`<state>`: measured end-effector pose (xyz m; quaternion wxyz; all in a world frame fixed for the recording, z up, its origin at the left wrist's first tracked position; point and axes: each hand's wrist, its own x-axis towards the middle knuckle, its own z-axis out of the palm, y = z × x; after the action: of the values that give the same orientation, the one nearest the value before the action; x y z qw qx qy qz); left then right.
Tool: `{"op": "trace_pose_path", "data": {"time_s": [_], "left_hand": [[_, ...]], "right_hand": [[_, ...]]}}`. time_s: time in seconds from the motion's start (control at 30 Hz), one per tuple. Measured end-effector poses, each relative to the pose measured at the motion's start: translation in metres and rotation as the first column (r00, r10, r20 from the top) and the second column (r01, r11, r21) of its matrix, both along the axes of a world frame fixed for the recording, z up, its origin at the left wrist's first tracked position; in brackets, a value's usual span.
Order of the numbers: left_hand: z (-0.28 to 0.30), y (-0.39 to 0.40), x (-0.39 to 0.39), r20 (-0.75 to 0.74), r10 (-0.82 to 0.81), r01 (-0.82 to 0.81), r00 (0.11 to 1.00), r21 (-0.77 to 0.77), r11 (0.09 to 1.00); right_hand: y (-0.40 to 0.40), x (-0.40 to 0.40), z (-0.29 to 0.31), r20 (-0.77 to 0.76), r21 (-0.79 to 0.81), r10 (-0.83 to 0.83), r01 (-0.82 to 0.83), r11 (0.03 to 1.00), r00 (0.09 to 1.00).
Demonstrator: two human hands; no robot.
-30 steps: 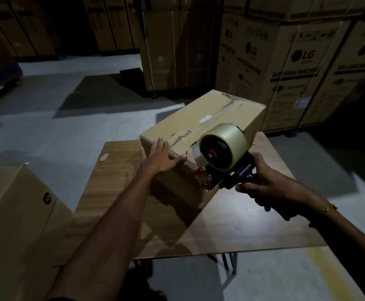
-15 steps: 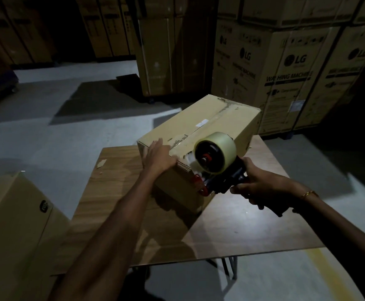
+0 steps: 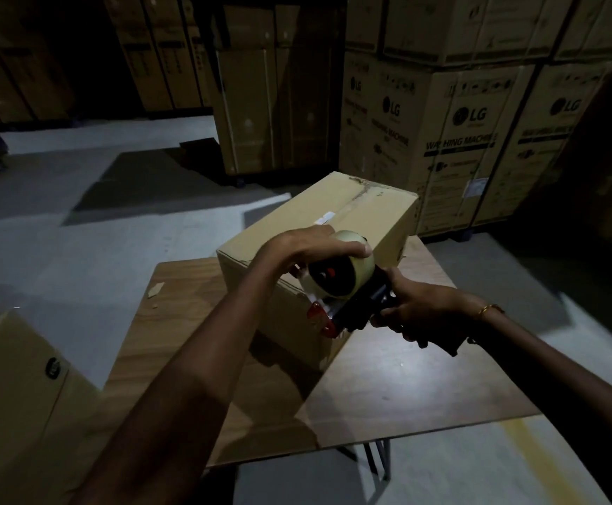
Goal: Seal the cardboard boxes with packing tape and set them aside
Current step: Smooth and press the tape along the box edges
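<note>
Gripping the black handle, the right hand (image 3: 419, 315) holds the tape dispenser (image 3: 348, 297) against the near corner of the cardboard box (image 3: 319, 227), its fingers curled round the grip. Just beyond, the left hand (image 3: 308, 246) lies over the tape roll (image 3: 352, 271), fingers curved on its top; whether they pinch the tape end I cannot tell. From both hands the box, standing on the wooden surface (image 3: 406, 388), runs its long axis and top seam away to the far right, so the pull probably goes that way.
</note>
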<state>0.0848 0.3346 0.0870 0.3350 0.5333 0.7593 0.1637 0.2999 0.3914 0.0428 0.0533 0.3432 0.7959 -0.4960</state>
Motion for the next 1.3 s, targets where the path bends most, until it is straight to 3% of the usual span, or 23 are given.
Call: {"op": "trace_pose_path", "data": {"time_s": [0.3,0.67,0.8,0.9,1.17,1.3], "left_hand": [[-0.003,0.013,0.01,-0.036,0.036,-0.032,0.999,0.104,0.994],[0.0,0.001,0.005,0.06,0.089,-0.096,0.994,0.125,0.988],[-0.009,-0.009,0.0,0.088,0.081,-0.09,0.993,0.109,0.99],[-0.056,-0.022,0.003,0.11,0.09,-0.098,0.99,0.07,0.993],[-0.067,-0.03,0.019,0.065,0.097,-0.108,0.993,0.182,0.977],[-0.088,-0.04,0.032,0.212,0.04,-0.088,0.976,0.221,0.971]], "right_hand": [[0.008,0.002,-0.001,-0.005,-0.127,-0.037,0.036,0.991,0.999],[0.011,-0.007,0.009,0.057,-0.091,0.003,0.002,0.996,0.998],[0.01,-0.013,0.002,0.115,0.016,0.016,-0.018,1.0,0.993],[-0.001,-0.007,-0.022,0.215,0.066,0.03,-0.045,0.997,0.976],[0.001,0.014,-0.05,0.095,0.289,0.062,-0.087,0.953,0.994],[0.005,0.036,-0.072,0.024,0.264,0.042,-0.047,0.963,0.999]]}}
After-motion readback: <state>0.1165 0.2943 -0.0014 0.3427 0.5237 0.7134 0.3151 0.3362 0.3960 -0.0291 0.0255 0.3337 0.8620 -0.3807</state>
